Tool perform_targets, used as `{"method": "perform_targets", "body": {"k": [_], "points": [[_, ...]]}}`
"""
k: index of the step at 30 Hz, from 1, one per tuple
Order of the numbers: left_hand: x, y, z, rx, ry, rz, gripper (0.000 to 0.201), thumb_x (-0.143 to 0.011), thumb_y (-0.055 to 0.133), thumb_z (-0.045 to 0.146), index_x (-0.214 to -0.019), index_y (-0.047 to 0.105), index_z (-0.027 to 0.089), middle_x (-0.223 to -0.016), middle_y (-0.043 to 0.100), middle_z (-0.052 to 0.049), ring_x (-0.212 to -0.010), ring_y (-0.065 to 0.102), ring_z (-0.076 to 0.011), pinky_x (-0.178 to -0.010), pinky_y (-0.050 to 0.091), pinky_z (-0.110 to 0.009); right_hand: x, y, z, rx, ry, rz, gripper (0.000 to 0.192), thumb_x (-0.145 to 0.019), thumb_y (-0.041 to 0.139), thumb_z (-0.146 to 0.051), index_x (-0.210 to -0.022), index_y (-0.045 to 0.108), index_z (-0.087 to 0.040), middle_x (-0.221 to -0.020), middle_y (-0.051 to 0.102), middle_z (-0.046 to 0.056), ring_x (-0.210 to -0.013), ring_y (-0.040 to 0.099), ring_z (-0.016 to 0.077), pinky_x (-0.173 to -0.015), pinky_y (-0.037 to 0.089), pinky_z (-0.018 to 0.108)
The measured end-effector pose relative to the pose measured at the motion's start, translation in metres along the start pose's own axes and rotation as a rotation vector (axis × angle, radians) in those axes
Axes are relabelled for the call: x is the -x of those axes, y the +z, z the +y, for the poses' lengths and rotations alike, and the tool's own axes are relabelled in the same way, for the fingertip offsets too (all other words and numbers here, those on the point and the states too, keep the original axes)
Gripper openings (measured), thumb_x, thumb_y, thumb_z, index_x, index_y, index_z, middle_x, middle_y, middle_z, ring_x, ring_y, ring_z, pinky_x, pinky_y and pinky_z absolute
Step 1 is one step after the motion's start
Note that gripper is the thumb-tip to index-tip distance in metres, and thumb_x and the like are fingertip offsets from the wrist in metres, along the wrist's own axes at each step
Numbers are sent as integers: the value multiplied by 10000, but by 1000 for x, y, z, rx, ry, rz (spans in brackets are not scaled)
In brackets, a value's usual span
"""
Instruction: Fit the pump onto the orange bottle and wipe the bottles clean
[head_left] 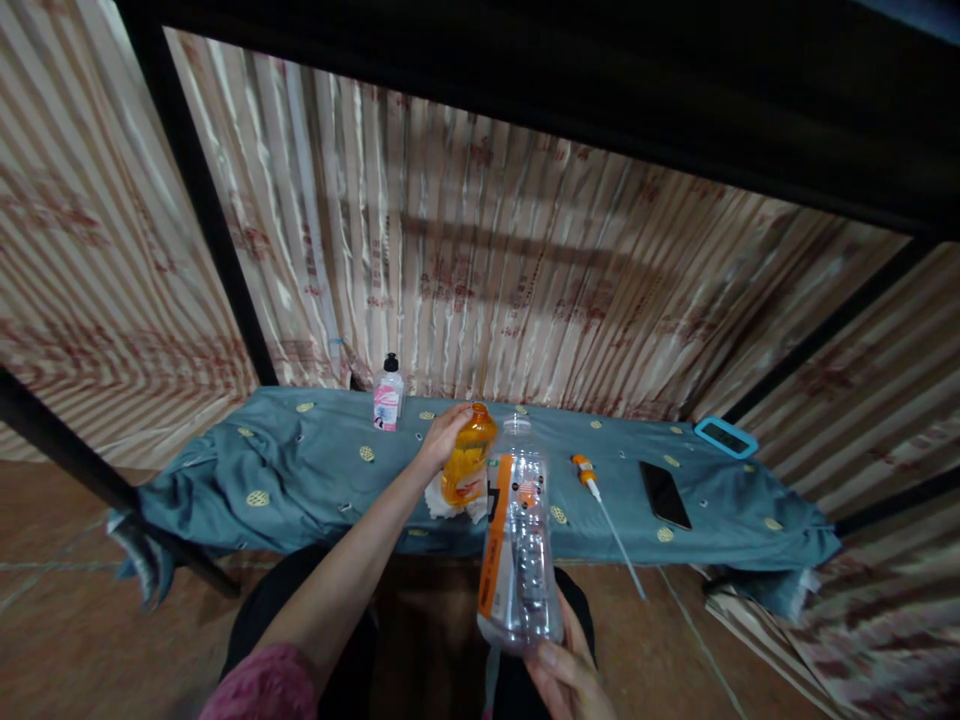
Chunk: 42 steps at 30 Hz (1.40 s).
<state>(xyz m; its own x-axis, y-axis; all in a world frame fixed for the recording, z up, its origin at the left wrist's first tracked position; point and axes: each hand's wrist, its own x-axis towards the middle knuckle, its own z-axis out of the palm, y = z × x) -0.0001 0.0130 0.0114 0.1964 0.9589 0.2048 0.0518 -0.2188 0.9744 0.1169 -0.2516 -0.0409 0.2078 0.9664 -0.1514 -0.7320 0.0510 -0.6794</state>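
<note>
A: Head view, left hand (444, 432)?

B: Closed around the upper part of the orange bottle (468, 456), which stands tilted on a white cloth (450, 503) on the teal cover (300, 470).

A: Right hand (568, 678)?

B: Gripping the clear bottle (519, 540) at its base, held upright, just beside the orange bottle and nearer the camera. A phone (664, 494) lies well apart, to the right.

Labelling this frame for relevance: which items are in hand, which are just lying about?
In hand:
- orange bottle, gripped by left hand
- clear empty bottle, held from below by right hand
- white cloth under the orange bottle

Lying about:
- pink-labelled bottle
- orange-handled tool
- black phone
- blue-edged case
</note>
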Motion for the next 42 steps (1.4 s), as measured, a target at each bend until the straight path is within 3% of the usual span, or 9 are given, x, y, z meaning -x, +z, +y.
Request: {"method": "perform_targets", "body": {"k": [19, 22, 25, 29, 34, 38, 40, 42], "points": [[-3, 3, -3, 129, -25, -17, 302, -792, 531, 335, -992, 663, 151, -1016, 720, -72, -1012, 637, -244, -956, 458, -366, -7, 5, 2, 75, 17, -19, 595, -499, 838, -312, -1073, 684, -325, -1156, 672, -4, -1106, 573, 270, -983, 419, 394], [3, -3, -2, 98, -7, 45, 335, -792, 551, 350, -1063, 644, 178, -1114, 691, -66, -1111, 594, -248, -1002, 424, -373, -8, 8, 1, 107, 13, -54, 644, -513, 834, -319, -1130, 649, -319, -1163, 667, 7, -1101, 576, 268, -949, 438, 383], [21, -13, -1, 103, 96, 135, 431, -785, 571, 406, -1164, 596, 203, -1277, 605, -73, -1208, 526, -251, -1039, 383, -390, -9, 9, 1, 152, 12, -57, 744, -514, 835, -285, -1216, 587, -299, -1212, 642, 17, -1145, 553, 257, -939, 438, 350], [64, -28, 0, 162, 112, 121, 554, -711, 668, 452, -1187, 571, 187, -1251, 605, -116, -1146, 549, -262, -1003, 403, -402, -14, 6, 8, 220, -8, -93, 822, -516, 839, -259, -1267, 503, -269, -1236, 625, 48, -1141, 562, 247, -961, 420, 346], [121, -35, -3, 307, -76, -82, 579, -671, 735, 435, -1169, 573, 189, -1154, 654, -109, -1114, 576, -272, -972, 431, -391, -27, -4, 37, 317, -88, -113, 930, -481, 853, -318, -1302, 422, -256, -1266, 586, 82, -1153, 554, 288, -971, 423, 396], [150, -33, -4, 432, -136, -225, 626, -623, 772, 446, -1156, 569, 190, -1153, 652, -93, -1083, 595, -273, -924, 465, -366, -32, 0, 57, 492, -139, -146, 964, -498, 833, -354, -1328, 355, -249, -1375, 480, 108, -1269, 445, 310, -1048, 349, 435], [156, -35, -4, 461, -196, -207, 642, -591, 793, 437, -1133, 562, 184, -1073, 677, -78, -991, 632, -255, -873, 488, -353, -31, 9, 60, 590, -121, -194, 942, -545, 798, -304, -1349, 310, -243, -1411, 434, 115, -1303, 404, 300, -1078, 311, 450], [159, -38, -5, 454, -271, -116, 601, -575, 803, 412, -1075, 567, 176, -982, 692, -57, -902, 651, -230, -817, 506, -336, -31, 20, 62, 693, -109, -214, 936, -569, 762, -228, -1365, 272, -248, -1427, 413, 105, -1311, 396, 276, -1090, 299, 438]]}}
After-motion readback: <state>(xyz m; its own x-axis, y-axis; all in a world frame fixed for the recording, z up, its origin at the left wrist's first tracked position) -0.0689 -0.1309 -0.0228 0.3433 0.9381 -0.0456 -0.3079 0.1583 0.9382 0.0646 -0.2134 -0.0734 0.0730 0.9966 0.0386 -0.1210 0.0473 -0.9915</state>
